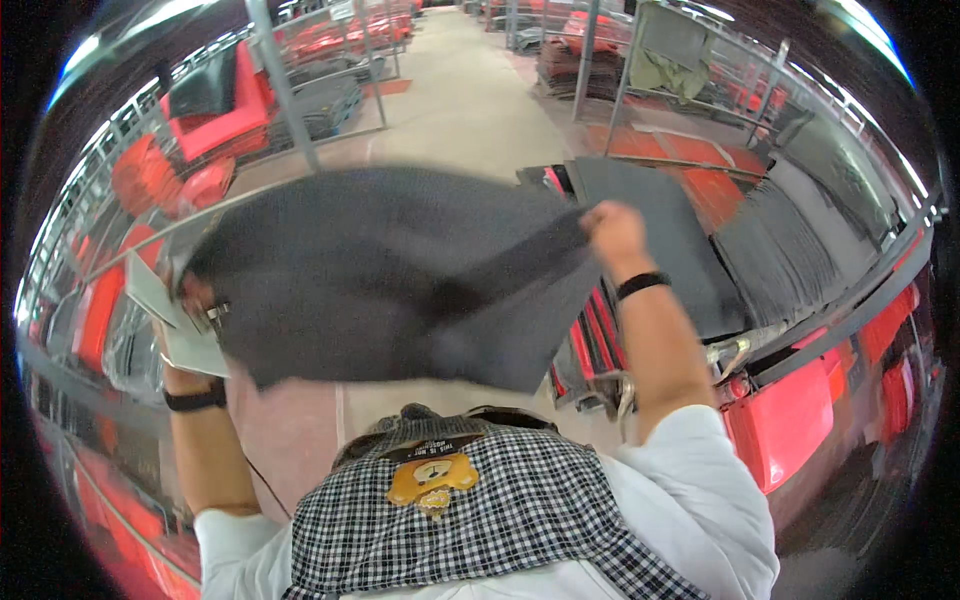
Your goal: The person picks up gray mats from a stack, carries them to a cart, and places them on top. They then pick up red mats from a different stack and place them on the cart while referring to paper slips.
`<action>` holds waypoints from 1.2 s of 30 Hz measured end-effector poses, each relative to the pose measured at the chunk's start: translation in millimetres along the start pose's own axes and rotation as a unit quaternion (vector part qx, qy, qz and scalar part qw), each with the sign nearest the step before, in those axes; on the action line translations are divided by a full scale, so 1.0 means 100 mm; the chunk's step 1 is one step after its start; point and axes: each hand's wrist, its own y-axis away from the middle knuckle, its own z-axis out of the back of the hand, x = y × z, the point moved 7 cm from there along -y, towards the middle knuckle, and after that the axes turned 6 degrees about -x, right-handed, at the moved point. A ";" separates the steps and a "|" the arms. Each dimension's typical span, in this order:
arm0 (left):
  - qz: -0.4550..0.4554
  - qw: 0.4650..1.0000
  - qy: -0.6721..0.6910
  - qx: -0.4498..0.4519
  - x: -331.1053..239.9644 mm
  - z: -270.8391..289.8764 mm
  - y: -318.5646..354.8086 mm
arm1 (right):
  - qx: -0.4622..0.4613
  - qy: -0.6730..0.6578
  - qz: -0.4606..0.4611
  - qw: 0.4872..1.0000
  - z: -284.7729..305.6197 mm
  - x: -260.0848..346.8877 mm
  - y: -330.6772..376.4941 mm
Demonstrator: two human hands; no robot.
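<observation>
I see the grey mat (400, 270) motion-blurred; it hides most of my left hand (195, 300) and the floor beneath it.

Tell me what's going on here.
A person holds up a dark grey mat with both hands, spread out in front of them. The right hand grips its upper right corner; the left hand holds its left edge together with some pale sheets. To the right, a metal rack holds stacks of similar grey and red mats. The mat looks blurred, as if moving.
</observation>
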 end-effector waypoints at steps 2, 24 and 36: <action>-0.020 0.998 0.066 0.013 -0.15 -0.62 -0.09 | -0.168 0.038 0.033 0.984 1.32 -0.18 -0.18; -0.026 0.591 -0.795 0.134 2.55 -3.69 -0.53 | 0.169 -0.037 -0.067 0.983 -0.31 -2.44 1.43; -0.008 0.555 -0.830 0.052 2.30 -2.50 -0.18 | 0.235 -0.010 -0.149 0.960 -0.56 -2.86 1.53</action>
